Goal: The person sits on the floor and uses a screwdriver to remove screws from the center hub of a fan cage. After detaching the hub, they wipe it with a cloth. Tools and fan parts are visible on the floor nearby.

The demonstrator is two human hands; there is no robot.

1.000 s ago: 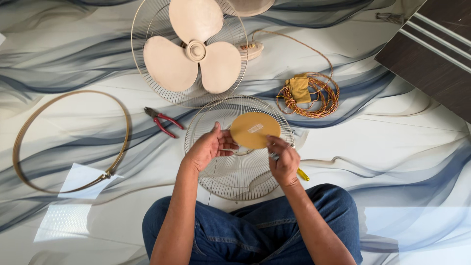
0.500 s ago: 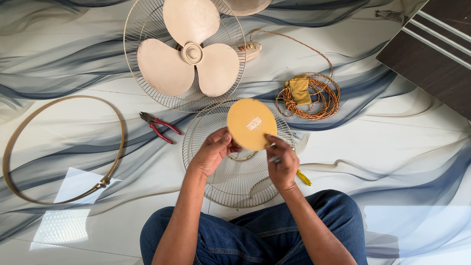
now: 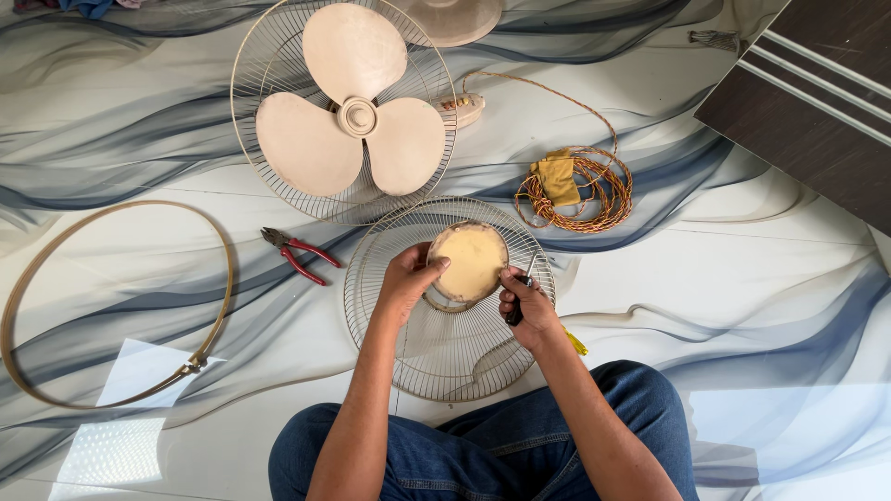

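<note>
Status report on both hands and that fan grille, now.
Left hand grips round cream centre cap. Right hand holds screwdriver at cap's edge. Front grille flat on floor beneath. Nothing blocking.

you sit on a glossy white floor [image 3: 761, 306] veined with sweeping blue-grey swirls, polished enough to mirror what lies on it. at your upper right, a dark brown surface with pale stripes [image 3: 817, 102] cuts diagonally across the corner. bright patches of light [image 3: 130, 427] fall on the floor at your lower left.
</note>
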